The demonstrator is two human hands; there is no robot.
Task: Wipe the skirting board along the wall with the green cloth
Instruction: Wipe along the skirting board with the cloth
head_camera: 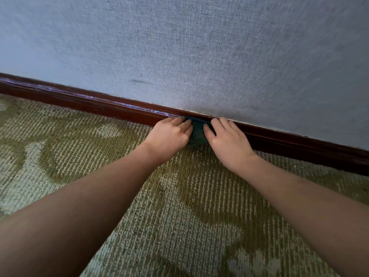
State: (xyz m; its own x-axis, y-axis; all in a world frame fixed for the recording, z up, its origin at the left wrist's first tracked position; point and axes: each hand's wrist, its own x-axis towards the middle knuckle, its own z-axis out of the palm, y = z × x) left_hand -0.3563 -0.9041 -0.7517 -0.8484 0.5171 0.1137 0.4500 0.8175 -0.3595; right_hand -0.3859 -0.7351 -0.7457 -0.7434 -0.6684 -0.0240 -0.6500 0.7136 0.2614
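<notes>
We look down at the edge of a furnished indoor room, a home or hotel: pale grey-blue woven wallcovering (199, 47), glossy dark reddish-brown wooden skirting board (79, 98), looped olive-and-cream patterned carpet (179, 226).

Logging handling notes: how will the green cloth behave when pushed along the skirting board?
Probably floppy: the green cloth bends over the skirting board between left hand and right hand. Soft-looking weave should grip, not slip.

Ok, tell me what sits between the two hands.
The green cloth, held against the skirting board by the left hand and right hand; head view.
</notes>
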